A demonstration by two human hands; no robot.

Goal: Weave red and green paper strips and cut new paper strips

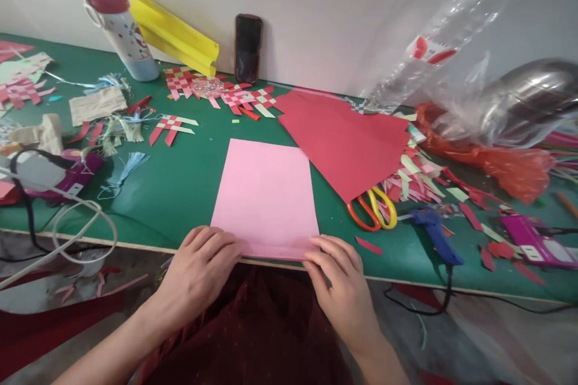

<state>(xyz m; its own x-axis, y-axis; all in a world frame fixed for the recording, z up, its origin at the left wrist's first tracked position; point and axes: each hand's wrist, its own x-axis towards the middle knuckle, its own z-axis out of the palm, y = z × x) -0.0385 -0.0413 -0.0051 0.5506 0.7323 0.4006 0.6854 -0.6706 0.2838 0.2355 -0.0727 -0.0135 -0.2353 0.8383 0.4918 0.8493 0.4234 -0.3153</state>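
A pink sheet of paper lies flat on the green table, its near edge at the table's front edge. My left hand grips the sheet's near left corner, fingers curled over the edge. At the near right corner, my right hand pinches the paper, where the edge looks slightly lifted or folded. Both hands hold the same sheet.
Red paper sheets lie right of the pink sheet, with orange-yellow scissors and a blue glue gun near them. Woven paper strips, a phone, yellow folded paper and a bottle stand behind. Cables hang left.
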